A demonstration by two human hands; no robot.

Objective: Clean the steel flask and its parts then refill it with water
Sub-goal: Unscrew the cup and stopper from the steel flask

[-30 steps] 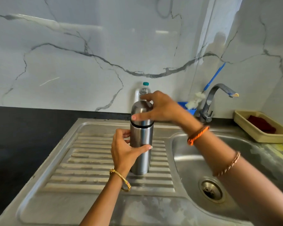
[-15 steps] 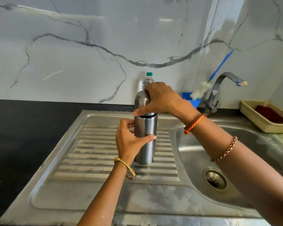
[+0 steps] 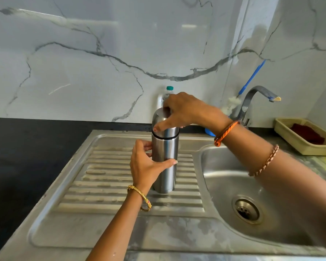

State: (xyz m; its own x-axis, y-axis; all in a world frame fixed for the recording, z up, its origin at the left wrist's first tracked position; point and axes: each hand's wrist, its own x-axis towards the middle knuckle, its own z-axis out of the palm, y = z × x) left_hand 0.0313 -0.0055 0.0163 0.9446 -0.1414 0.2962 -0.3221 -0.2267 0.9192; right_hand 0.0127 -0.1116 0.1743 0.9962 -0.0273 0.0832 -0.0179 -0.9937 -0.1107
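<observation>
Ribbed steel drainboard [image 3: 105, 178], flask [image 3: 165, 162] upright as before, I see left hand [image 3: 146, 166] still gripping its body, right hand [image 3: 184, 110] still clamped over cap [image 3: 163, 119].

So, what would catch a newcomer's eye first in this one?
The steel flask standing upright on the ribbed drainboard, centre frame. The left hand grips its body while the right hand wraps its cap. To the right, the sink under a tap.
</observation>
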